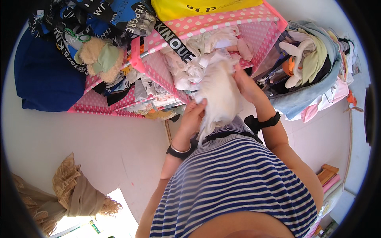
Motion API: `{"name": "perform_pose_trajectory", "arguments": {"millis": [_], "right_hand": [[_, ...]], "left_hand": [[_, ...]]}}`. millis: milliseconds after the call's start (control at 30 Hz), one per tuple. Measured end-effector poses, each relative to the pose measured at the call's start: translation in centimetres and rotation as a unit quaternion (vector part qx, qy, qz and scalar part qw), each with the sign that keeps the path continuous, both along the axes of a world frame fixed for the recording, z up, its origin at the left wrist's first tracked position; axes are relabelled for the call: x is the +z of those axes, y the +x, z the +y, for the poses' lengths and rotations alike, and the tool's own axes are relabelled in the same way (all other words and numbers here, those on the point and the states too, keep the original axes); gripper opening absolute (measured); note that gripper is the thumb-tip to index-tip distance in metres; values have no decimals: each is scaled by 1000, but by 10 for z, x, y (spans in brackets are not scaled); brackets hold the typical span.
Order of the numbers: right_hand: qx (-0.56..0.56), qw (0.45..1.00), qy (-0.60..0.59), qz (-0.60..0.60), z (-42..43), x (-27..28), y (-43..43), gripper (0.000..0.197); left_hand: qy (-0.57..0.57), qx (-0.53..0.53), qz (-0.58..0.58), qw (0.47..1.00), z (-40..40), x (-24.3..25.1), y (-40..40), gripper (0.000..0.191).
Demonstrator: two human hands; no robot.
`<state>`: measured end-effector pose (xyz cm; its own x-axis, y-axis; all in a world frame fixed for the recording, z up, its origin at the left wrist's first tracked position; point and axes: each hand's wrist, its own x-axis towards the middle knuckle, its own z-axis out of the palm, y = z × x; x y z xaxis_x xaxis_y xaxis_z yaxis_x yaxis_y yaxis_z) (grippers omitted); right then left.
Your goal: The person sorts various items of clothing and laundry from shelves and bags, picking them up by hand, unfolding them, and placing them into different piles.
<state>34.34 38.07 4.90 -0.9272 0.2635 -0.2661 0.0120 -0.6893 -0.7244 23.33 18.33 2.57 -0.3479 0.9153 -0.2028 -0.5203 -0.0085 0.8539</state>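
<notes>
Between my two hands a thin white cloth garment (221, 89) hangs in front of my waist, partly blurred. My left hand (192, 114) pinches its lower left edge between thumb and fingers. At its upper right edge, my right hand (245, 81) holds the cloth, with some fingertips hidden behind it. Just beyond is a pink polka-dot fabric shelf unit (262, 15) with an upper compartment full of crumpled white and pale clothes (190, 71). The garment covers part of that compartment's front.
On the unit lie a yellow bag (205, 9) and a dark printed bag (125, 17) with a hanging strap (175, 41). A plush toy (104, 58) dangles at the left, near a blue cloth item (47, 71). Hanging clothes (315, 65) crowd the right. A knotted curtain (80, 193) is lower left.
</notes>
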Motion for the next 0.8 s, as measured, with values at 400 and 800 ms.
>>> {"name": "perform_pose_trajectory", "arguments": {"millis": [400, 800], "right_hand": [[46, 970, 238, 13, -24, -2, 22, 42], [72, 972, 209, 80, -25, -1, 25, 23]], "left_hand": [[-76, 51, 82, 992, -2, -14, 2, 37], [-110, 68, 456, 881, -5, -38, -14, 31]]}}
